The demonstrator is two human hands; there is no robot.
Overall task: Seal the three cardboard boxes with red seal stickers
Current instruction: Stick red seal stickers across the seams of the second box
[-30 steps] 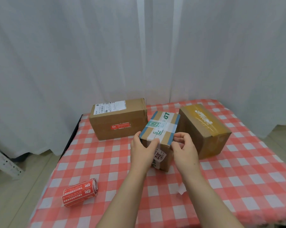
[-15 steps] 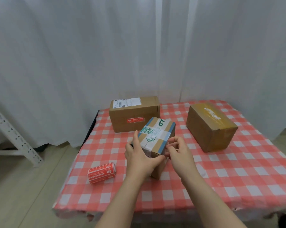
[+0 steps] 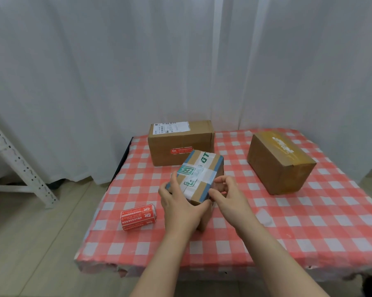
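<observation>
Bright, even, diffuse light; the white curtain (image 3: 95,71) glows from nine to three o'clock; shadows are faint (the brown box (image 3: 281,166) at three o'clock shows a darker near face); print on the small taped box (image 3: 199,173) at centre is soft; the checked tablecloth (image 3: 309,232) stretches toward five o'clock with wide-angle distortion.

Head cam, wide-angle, facing fwd and down, table (image 3: 309,221) near

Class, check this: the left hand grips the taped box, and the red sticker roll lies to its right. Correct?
Not quite. The head view shows the red sticker roll lying left of the taped box, not right; the left hand does grip the box.
</observation>
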